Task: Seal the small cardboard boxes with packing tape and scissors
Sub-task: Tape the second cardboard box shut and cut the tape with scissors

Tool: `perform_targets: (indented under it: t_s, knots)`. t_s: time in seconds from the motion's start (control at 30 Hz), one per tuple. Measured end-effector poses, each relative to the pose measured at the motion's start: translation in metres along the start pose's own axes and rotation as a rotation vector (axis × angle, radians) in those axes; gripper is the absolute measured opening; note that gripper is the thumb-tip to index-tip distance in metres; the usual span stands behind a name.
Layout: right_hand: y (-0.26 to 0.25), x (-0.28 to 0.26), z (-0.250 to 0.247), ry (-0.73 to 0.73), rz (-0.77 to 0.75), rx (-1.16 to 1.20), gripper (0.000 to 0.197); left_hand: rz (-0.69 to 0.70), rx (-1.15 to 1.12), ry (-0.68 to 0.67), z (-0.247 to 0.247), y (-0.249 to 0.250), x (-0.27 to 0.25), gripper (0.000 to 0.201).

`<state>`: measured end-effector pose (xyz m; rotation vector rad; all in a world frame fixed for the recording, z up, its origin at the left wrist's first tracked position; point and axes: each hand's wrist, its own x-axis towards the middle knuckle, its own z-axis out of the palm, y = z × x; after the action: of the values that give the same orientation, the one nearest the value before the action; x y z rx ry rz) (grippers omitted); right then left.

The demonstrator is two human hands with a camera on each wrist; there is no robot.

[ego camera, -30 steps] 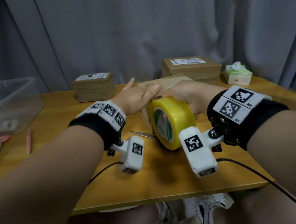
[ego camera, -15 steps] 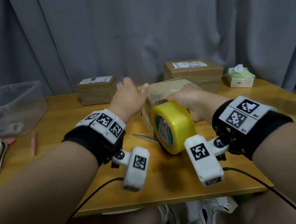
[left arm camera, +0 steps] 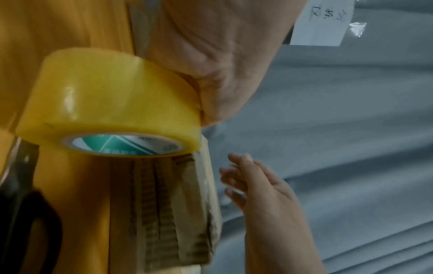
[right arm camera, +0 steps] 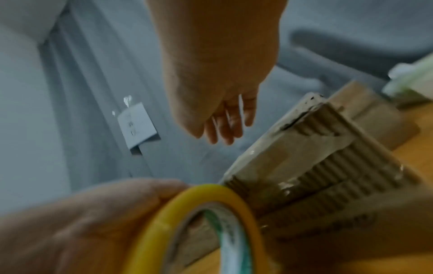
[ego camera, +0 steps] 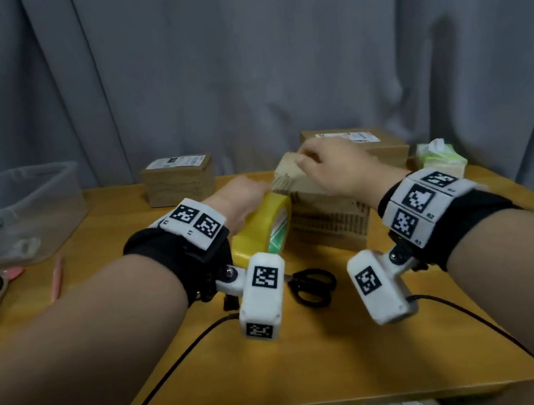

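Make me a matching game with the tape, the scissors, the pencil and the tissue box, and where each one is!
Things:
1. yellow tape roll
2. black scissors
3. pink pencil
4. tissue box

Places:
A. far right of the table, at the back
B. held by the left hand, against the cardboard box
C. left side of the table, lying alone
D. flat on the table, between the two wrists

Pairs: 1-B, 2-D, 3-C, 4-A

Bare table (ego camera: 317, 361) near front edge; scissors (ego camera: 312, 285), boxes (ego camera: 327, 221) farther back.
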<state>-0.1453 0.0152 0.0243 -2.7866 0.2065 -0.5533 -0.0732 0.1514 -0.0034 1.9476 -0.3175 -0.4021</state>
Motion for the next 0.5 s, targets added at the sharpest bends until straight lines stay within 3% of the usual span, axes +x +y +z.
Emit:
perform_targets:
  t_s: [0.1,0.23,0.37,0.5]
  knots:
    - [0.009,0.025,0.019,-0.214,-0.131,-0.166,0.044,0.077,0.191,-0.043,-0.012,0.005,0.011,0.033]
    - [0.015,0.054,0.041,-0.410,-0.045,-0.245,0.052,0.182,0.331,-0.072,-0.020,0.007,0.031,0.025]
    - [0.024,0.066,0.051,-0.472,0.102,-0.219,0.052,0.291,0.443,-0.005,-0.022,0.002,0.046,0.033]
    - [0.026,0.068,0.054,-0.465,0.128,-0.251,0.052,0.373,0.627,-0.085,-0.026,-0.005,0.043,0.057]
